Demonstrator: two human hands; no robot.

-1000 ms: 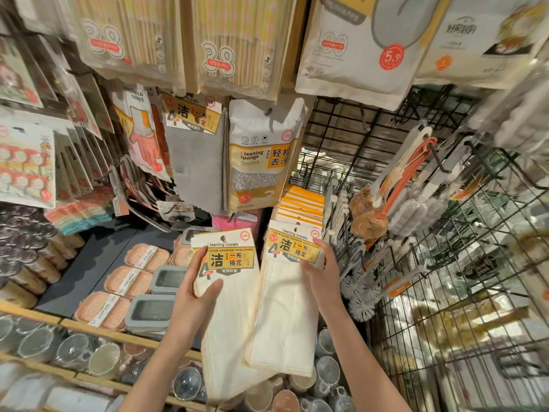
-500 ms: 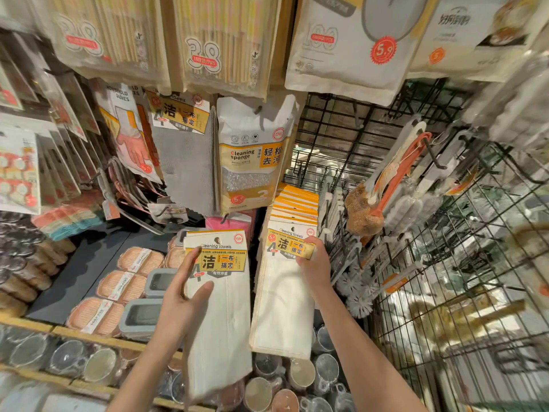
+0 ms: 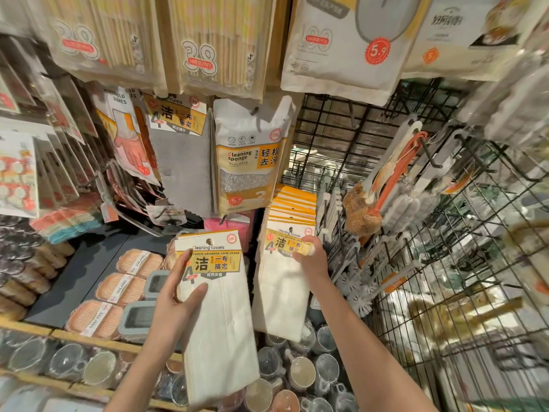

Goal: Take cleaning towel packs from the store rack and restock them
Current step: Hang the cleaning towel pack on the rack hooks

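Gripping one towel pack [image 3: 218,298] clear of the rack, the left hand [image 3: 175,304] has barely shifted; the right hand [image 3: 312,257] still pinches the front hanging pack [image 3: 282,281], now nearer the row.

I read "Cleaning towels", a big 洁 and a "4" on the pack [image 3: 218,295] in my left hand [image 3: 175,307]; the pack [image 3: 282,281] at 3 o'clock from it shows the same 洁 and "4". Sponge bag [image 3: 252,156] at 12 o'clock says "Cleaning sponge", round sticker "5.9". Top packs [image 3: 208,46] carry "38"; white bag [image 3: 350,46] has a red "5.9".
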